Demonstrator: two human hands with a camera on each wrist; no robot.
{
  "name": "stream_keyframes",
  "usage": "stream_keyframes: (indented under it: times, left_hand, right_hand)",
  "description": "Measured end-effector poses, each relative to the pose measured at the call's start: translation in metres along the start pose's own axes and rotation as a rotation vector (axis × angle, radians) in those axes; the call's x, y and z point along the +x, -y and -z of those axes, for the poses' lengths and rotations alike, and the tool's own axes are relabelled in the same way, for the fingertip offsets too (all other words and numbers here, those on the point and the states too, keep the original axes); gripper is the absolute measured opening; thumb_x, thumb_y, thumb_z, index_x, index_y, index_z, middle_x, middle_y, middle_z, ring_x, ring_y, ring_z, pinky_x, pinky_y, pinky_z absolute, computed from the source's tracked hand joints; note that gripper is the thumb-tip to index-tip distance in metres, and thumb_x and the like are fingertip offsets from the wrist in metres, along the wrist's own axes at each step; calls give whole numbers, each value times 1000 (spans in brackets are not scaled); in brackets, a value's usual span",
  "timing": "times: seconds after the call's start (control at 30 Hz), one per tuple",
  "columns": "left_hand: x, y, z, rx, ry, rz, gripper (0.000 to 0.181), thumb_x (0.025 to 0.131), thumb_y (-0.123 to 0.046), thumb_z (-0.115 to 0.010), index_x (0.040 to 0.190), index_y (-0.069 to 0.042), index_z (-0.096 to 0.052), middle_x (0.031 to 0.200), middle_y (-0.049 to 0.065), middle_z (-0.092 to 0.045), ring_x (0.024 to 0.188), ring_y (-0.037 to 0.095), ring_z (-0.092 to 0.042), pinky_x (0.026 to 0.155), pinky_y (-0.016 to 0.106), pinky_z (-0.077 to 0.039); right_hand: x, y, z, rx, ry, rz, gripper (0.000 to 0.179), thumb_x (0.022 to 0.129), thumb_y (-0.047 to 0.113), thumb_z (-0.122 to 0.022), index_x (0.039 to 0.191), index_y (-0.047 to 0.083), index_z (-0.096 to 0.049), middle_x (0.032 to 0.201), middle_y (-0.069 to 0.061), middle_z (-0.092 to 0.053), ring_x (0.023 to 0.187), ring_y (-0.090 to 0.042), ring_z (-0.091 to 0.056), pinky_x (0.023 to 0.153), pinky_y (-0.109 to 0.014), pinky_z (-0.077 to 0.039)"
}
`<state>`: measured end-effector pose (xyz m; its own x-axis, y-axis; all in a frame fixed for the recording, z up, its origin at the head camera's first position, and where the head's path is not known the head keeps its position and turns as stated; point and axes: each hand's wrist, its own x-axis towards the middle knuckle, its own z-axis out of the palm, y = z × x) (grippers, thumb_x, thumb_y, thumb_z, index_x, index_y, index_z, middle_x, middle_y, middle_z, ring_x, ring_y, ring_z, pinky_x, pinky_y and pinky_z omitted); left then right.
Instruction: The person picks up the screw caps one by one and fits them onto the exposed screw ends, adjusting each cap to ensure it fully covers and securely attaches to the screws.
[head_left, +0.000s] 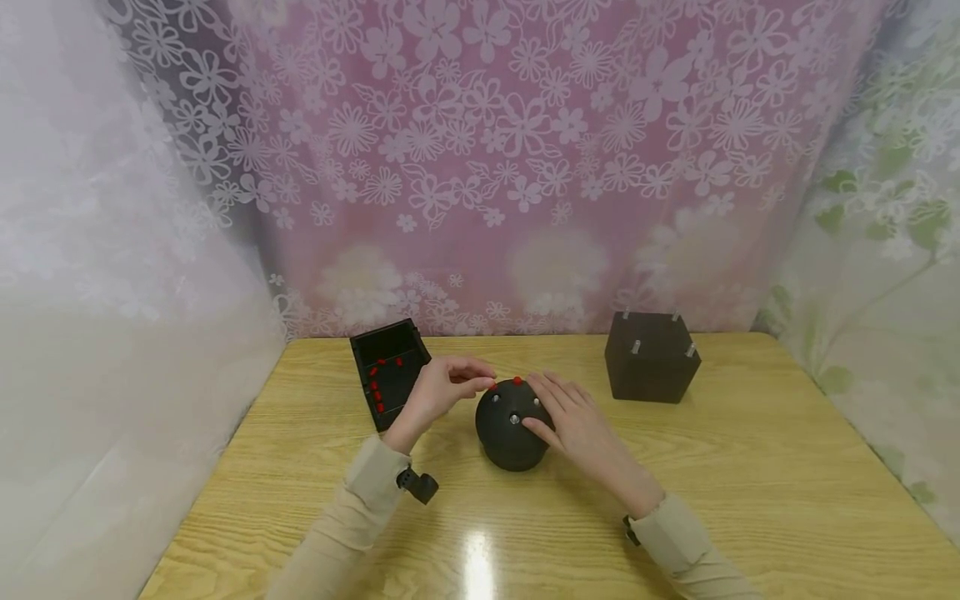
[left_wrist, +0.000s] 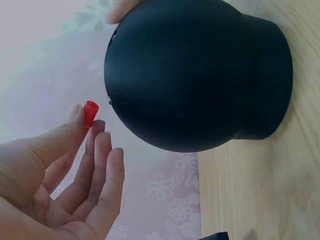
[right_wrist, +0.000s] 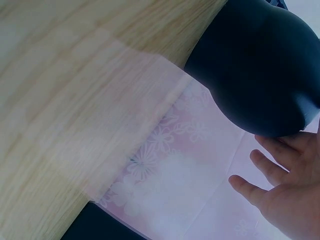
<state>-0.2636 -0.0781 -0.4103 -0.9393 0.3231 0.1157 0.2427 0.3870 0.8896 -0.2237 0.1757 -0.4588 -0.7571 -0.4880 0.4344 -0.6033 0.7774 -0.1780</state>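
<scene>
A black ball-shaped piece [head_left: 510, 450] on a short base stands on the table, with several small metallic pegs [head_left: 514, 419] on its upper part. My left hand [head_left: 442, 387] pinches a small red cap [left_wrist: 90, 114] between thumb and index finger, just off the ball's upper left side; its other fingers are loosely bent. Another red cap [head_left: 517, 381] sits at the top of the ball. With fingers fairly straight, my right hand [head_left: 581, 429] rests on the ball's right side. In the right wrist view, several fingers of the right hand [right_wrist: 295, 185] extend beside the dark surface.
A black open tray [head_left: 399, 385] with several red caps lies behind the left hand. At the back right stands a black block [head_left: 651, 367] with clear pegs on top. A flowered curtain [head_left: 465, 167] hangs along the table's far edge.
</scene>
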Motion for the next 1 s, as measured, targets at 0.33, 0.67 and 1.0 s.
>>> stream_keyframes:
  times: [0.33, 0.67, 1.0]
  left_hand:
    - [1, 5, -11, 137, -91, -52, 17, 91, -26, -76, 106, -23, -82, 107, -4, -77, 89, 13, -72, 75, 28, -59]
    - [-2, 3, -18, 223, -148, -162, 18, 91, -22, -75, 108, -20, -82, 103, -4, -78, 91, 14, -74, 77, 31, -61]
    - [1, 5, -21, 275, -154, -195, 11, 89, -24, -79, 99, -20, -80, 95, -6, -77, 84, 12, -73, 75, 26, -60]
  right_hand:
    - [2, -6, -1, 4, 13, -2, 68, 102, 47, -57, 156, 9, -40, 155, -15, -46, 145, -33, -40, 114, -61, -35]
    - [4, -11, -2, 5, 21, 8, 68, 102, 46, -57, 156, 9, -40, 155, -15, -45, 146, -33, -39, 114, -60, -35]
    - [7, -18, -5, 3, 3, 27, 67, 102, 47, -56, 156, 9, -41, 155, -15, -47, 144, -33, -41, 113, -60, -37]
